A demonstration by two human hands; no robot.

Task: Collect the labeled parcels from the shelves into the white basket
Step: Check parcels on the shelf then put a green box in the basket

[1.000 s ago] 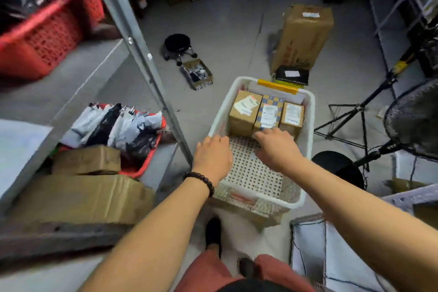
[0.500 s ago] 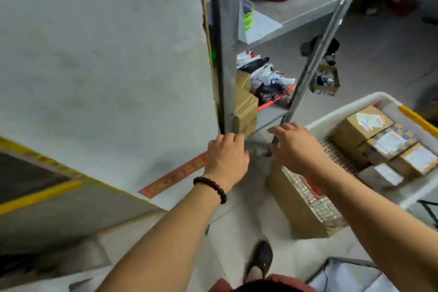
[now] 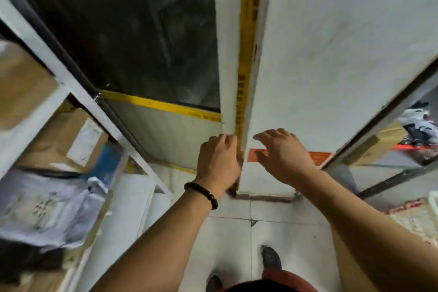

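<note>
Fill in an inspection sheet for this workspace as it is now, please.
Surface: pale tiled floor.
Job's things: labelled box on left shelf.
Clutter: pale bag below it; brown boxes on right shelf.
Grippers: left hand and right hand loosely curled, both empty.
Cables: nothing seen.
Surroundings: white pillar with yellow tape; dark pane beside it.

Yellow tape [image 3: 246, 59], white wall [image 3: 336, 54], black bracelet [image 3: 201, 194].
</note>
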